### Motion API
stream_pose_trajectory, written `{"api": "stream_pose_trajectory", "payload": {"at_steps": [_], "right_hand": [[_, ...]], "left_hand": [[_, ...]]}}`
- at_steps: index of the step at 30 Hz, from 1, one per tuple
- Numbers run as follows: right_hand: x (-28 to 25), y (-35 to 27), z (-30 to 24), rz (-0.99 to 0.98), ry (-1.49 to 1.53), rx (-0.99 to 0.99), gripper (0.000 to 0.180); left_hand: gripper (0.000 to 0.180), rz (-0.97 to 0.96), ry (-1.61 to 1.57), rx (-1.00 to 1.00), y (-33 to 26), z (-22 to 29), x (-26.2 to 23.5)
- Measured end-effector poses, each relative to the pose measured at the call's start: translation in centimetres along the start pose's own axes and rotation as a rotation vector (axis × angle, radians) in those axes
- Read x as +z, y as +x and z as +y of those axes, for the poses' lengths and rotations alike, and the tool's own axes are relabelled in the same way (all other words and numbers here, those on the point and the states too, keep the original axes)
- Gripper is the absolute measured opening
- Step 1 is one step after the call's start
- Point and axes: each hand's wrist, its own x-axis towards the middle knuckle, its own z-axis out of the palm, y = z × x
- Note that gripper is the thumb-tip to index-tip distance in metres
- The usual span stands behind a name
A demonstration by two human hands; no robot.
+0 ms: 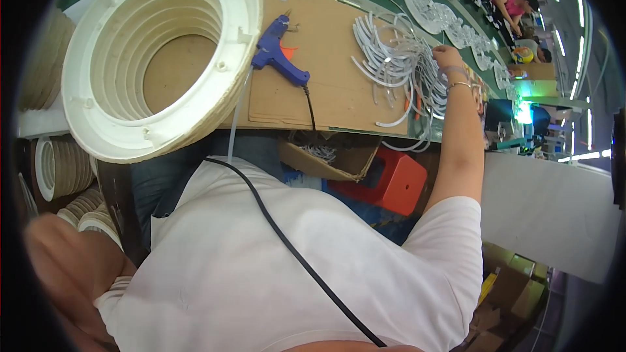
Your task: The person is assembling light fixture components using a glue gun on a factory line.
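Note:
My right arm stretches forward to the right, and my right hand is closed at the edge of a bundle of whitish flexible tubes. What its fingers hold is hidden. At the lower left my left arm shows blurred and bent; my left hand is out of sight. A large cream ring-shaped housing with a ribbed inside stands tilted at the left front of the bench. Below its right rim hangs a thin pale strip. A blue glue gun with an orange trigger lies right of the housing on a cardboard sheet.
Clear plastic discs line the green bench's far right. Below the front edge are an open cardboard box and a red stool. More ribbed housings are stacked at left. A black cable crosses my shirt. People work farther off.

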Motion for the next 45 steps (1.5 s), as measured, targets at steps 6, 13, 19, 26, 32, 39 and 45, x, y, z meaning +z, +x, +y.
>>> {"api": "stream_pose_trajectory", "payload": {"at_steps": [6, 13, 19, 26, 32, 39, 45], "right_hand": [[0.6, -0.3, -2.2, 0.057, -0.021, -0.135, 0.024], [1.2, -0.6, -1.4, 0.135, 0.094, -0.178, 0.024], [-0.4, -6.5, -3.3, -0.255, 0.292, 0.001, 0.034], [3.6, -8.4, -2.4, -0.043, 0.251, -0.063, 0.024], [5.9, -7.8, -1.3, 0.334, 0.119, -0.066, 0.023], [4.0, -8.5, -2.0, 0.136, 0.183, 0.000, 0.027], [0.2, -10.0, -0.8, 0.388, 0.105, -0.067, 0.027]], "left_hand": [[0.010, 0.061, -0.566, 0.138, 6.5, -4.1, 4.5], [0.013, -0.066, -0.930, 0.208, 7.7, -5.5, 4.5], [0.016, -0.146, -1.078, 0.257, 7.5, -5.8, 4.6], [0.018, -0.223, -1.152, 0.213, 8.2, -5.7, 5.8], [0.020, -0.228, -1.199, 0.195, 6.8, -4.6, 7.6], [0.022, -0.078, -1.165, 0.520, 5.1, -5.1, 9.2], [0.024, -0.131, -1.058, 0.166, 6.4, -4.3, 4.5]]}}
